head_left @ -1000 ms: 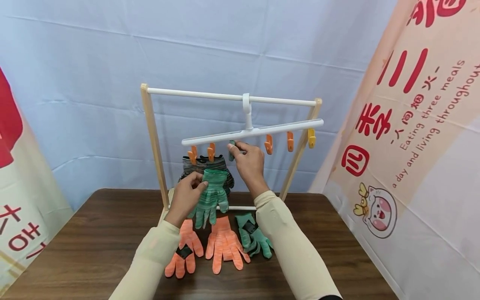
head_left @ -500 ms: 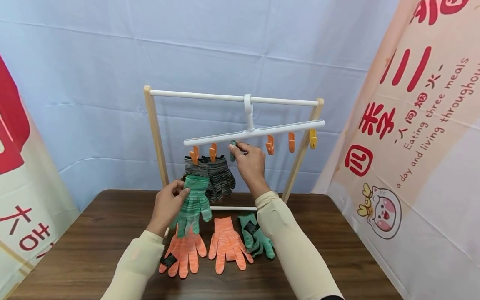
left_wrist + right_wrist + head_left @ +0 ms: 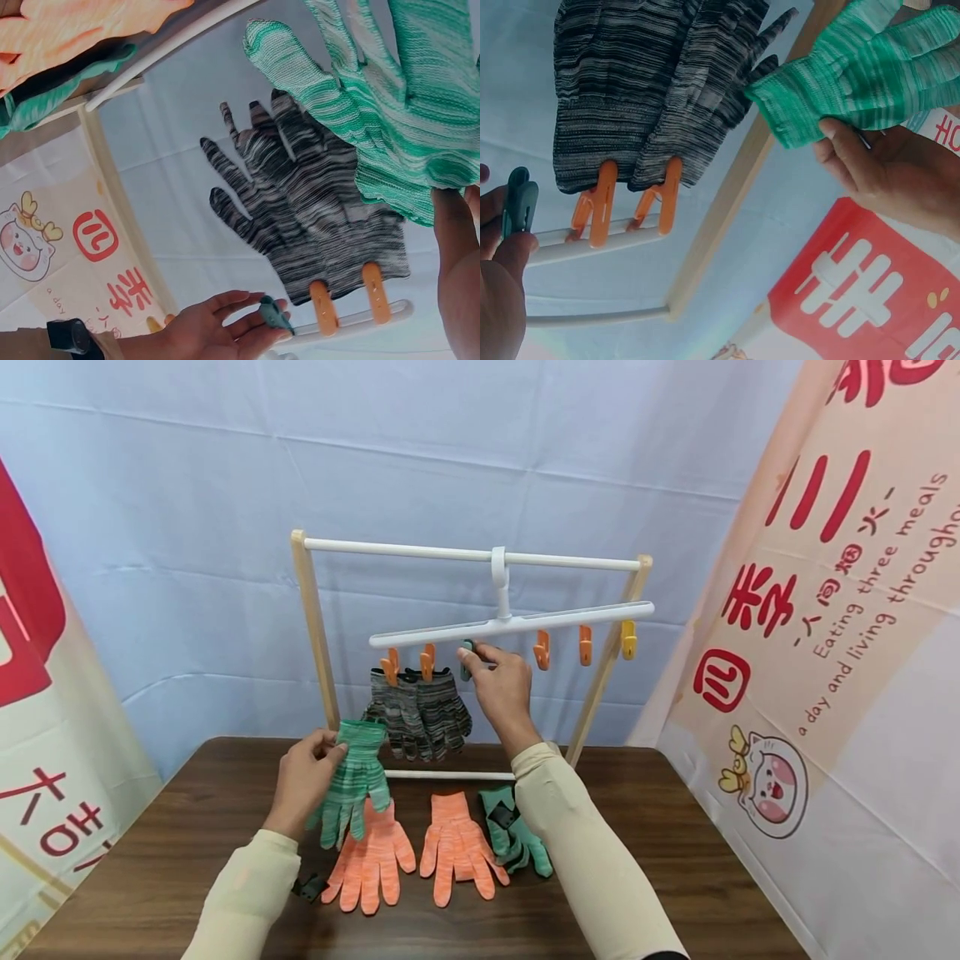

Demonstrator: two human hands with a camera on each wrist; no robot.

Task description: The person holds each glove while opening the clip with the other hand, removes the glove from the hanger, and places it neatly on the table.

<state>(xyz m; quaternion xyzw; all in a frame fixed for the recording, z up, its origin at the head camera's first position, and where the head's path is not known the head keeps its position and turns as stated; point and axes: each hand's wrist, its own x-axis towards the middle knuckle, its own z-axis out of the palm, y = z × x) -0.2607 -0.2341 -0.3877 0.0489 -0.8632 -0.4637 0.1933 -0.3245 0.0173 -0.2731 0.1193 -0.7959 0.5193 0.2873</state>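
Observation:
My left hand (image 3: 303, 777) pinches a green striped glove (image 3: 354, 781) near its cuff, fingers hanging down, in front of the rack's left side. With thumb and fingers my right hand (image 3: 504, 693) holds a dark green clip (image 3: 519, 202) under the white hanger bar (image 3: 450, 633). Two orange clips (image 3: 604, 202) to its left grip the cuffs of the black-and-grey gloves (image 3: 420, 714), which hang from the hanger. In the right wrist view the green glove hangs to the right of these gloves, apart from the green clip.
Orange gloves (image 3: 372, 860) and another green glove (image 3: 517, 835) with a dark patch lie on the brown table (image 3: 622, 893). More orange clips (image 3: 585, 646) and a yellow clip (image 3: 628, 640) hang at right. A wooden-sided rack (image 3: 318, 635) carries the tilted hanger.
My left hand has moved left and downward with the green glove, away from the black-and-grey gloves, which now show more fully. My right hand stays at the green clip.

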